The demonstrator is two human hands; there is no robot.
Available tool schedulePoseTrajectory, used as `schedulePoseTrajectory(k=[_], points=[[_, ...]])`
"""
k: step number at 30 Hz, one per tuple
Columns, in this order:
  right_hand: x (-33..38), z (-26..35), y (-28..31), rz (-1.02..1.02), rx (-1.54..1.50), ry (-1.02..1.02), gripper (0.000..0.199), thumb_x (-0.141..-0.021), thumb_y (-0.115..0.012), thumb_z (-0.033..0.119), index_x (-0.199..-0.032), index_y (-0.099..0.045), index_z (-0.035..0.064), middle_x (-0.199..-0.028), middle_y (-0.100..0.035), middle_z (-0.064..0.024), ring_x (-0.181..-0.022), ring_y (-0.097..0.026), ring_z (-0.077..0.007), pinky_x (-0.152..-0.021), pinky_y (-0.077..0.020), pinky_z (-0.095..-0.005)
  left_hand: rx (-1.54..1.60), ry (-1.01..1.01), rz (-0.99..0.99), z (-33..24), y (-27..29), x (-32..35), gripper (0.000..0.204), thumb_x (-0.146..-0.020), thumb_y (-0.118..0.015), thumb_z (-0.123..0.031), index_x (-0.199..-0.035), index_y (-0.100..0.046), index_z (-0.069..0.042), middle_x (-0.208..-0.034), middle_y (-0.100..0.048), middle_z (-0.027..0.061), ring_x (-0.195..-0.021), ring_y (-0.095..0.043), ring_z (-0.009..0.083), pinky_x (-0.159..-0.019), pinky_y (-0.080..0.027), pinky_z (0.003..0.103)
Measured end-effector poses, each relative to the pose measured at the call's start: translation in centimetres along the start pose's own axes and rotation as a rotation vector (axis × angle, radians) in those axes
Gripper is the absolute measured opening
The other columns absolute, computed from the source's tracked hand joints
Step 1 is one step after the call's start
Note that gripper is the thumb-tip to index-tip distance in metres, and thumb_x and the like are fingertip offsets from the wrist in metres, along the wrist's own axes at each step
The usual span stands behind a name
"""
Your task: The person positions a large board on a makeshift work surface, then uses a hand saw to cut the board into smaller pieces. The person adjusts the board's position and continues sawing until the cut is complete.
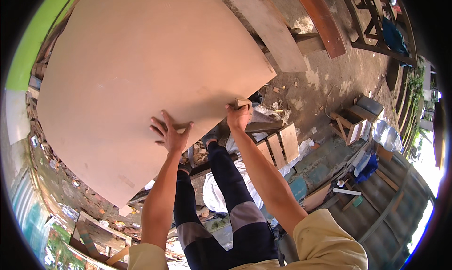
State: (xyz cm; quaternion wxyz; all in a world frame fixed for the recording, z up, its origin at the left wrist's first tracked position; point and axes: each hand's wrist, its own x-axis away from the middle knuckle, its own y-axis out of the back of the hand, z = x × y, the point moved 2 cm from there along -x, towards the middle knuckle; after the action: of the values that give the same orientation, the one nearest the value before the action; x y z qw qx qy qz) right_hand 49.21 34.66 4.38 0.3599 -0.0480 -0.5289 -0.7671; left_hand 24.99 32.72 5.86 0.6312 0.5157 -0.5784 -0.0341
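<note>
A large flat tan board (141,58), smooth like plywood, fills the upper left and middle. My left hand (171,134) lies on it near its close edge, fingers spread and holding nothing. At that same edge, farther right, my right hand (238,115) is closed around a small tan block (242,103). It looks like wood or a sanding block; the fingers hide part of it. The block is at the board's edge, but I cannot tell whether it touches.
Beyond the board lie a pale plank (268,29) and a reddish-brown plank (322,20). A slatted wooden piece (278,147) and white sheeting (216,191) are by my legs. A small wooden stool-like frame (351,124) stands right. Debris litters the ground.
</note>
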Motion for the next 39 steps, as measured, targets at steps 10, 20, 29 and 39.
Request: schedulePoseTrajectory(k=[10, 20, 29, 39], points=[[-3.3, -2.0, 0.1, -0.020, 0.179, 0.138, 0.057, -0.079, -0.080, 0.037, -0.116, -0.062, -0.0023, -0.112, -0.070, -0.0222, -0.104, -0.069, -0.0411, -0.090, -0.0536, -0.0502, 0.515, 0.690, -0.126, 23.7, -1.1, 4.0, 0.146, -0.059, -0.080, -0.082, -0.165, 0.006, -0.031, -0.165, 0.017, 0.0323, -0.150, 0.003, 0.0602, -0.117, -0.025, 0.069], [5.6, 3.9, 0.9, -0.032, 0.697, 0.601, 0.055, -0.092, -0.072, 0.038, -0.121, -0.054, -0.0053, -0.113, -0.067, -0.0286, -0.104, -0.065, -0.0456, -0.094, -0.0496, -0.0510, 0.675, 0.829, -0.183, 26.9, 0.0, 4.2, 0.148, -0.059, -0.092, -0.065, -0.164, 0.007, -0.032, -0.164, 0.017, 0.0340, -0.147, 0.011, 0.0647, -0.114, -0.025, 0.075], [31.3, 11.2, -15.3, 0.757, 0.838, 1.963, 0.055, -0.078, -0.077, 0.011, -0.126, -0.057, -0.0062, -0.142, -0.056, -0.0260, -0.126, -0.052, -0.0418, -0.104, -0.0387, -0.0509, 0.874, 0.745, -0.223, 25.4, 2.9, 6.3, 0.133, -0.066, -0.092, -0.050, -0.165, -0.005, -0.030, -0.165, 0.015, 0.0339, -0.147, 0.008, 0.0653, -0.112, -0.025, 0.076], [56.6, 5.1, -32.4, 1.177, 1.107, 2.588, 0.094, -0.071, -0.088, 0.037, -0.145, -0.047, -0.0041, -0.141, -0.058, -0.0203, -0.117, -0.056, -0.0371, -0.100, -0.0415, -0.0460, 1.007, 0.680, -0.326, 25.9, 1.0, 6.1, 0.092, -0.088, -0.074, -0.020, -0.163, -0.021, -0.030, -0.170, 0.003, 0.0254, -0.151, -0.003, 0.0609, -0.109, -0.030, 0.077]])
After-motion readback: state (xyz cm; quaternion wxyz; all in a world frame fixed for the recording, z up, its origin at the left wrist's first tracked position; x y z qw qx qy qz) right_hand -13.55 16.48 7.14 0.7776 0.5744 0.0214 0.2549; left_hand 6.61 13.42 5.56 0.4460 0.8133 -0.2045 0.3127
